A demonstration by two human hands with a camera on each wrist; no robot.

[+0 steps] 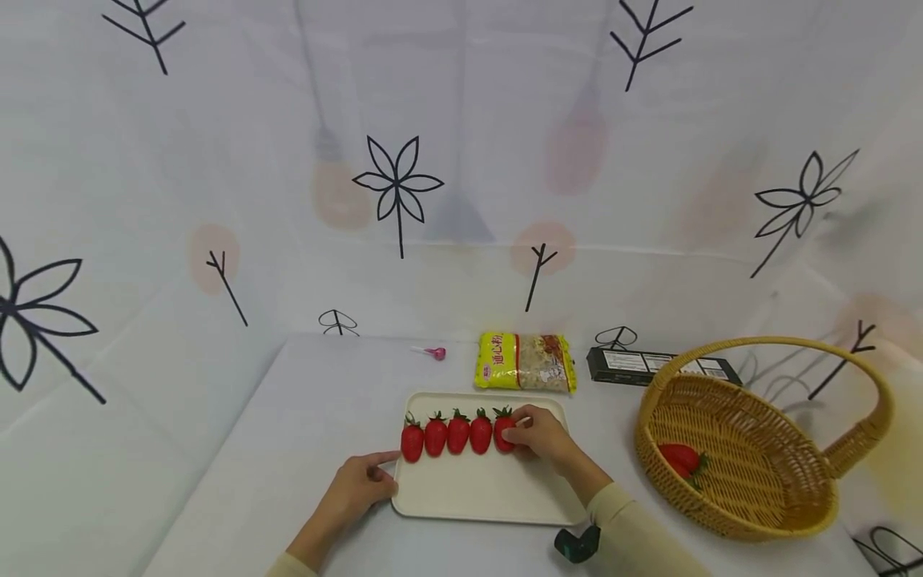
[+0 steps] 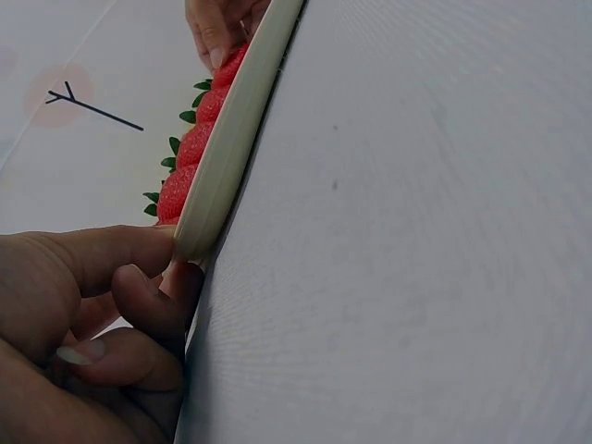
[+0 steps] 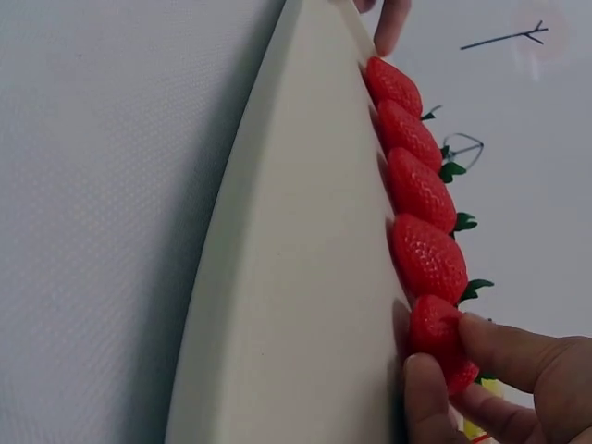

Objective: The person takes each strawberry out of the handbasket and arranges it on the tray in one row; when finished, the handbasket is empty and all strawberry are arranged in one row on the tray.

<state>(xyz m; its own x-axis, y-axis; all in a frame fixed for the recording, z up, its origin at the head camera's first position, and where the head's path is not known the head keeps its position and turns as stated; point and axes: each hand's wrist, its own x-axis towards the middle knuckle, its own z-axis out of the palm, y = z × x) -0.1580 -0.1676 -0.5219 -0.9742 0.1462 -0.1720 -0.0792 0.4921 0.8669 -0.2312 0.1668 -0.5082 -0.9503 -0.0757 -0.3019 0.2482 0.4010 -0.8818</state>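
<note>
On a cream rectangular tray (image 1: 476,493), several red strawberries (image 1: 457,433) stand side by side in a row, green leaves toward the far edge. My right hand (image 1: 541,433) pinches the rightmost strawberry (image 3: 433,331) between thumb and fingers, at the end of the row. In the right wrist view it sits right against its neighbour (image 3: 430,259). At the tray's left edge, my left hand (image 1: 360,483) holds the rim, the index finger (image 2: 129,254) lying along its side and other fingers curled beneath.
Right of the tray stands a wicker basket (image 1: 652,473) with a tall handle and red strawberries (image 1: 681,458) inside. Behind the tray lie a yellow pasta bag (image 1: 525,362), a long black box (image 1: 627,366) and a pink lollipop (image 1: 436,353). A dark green object (image 1: 577,545) lies by the right sleeve.
</note>
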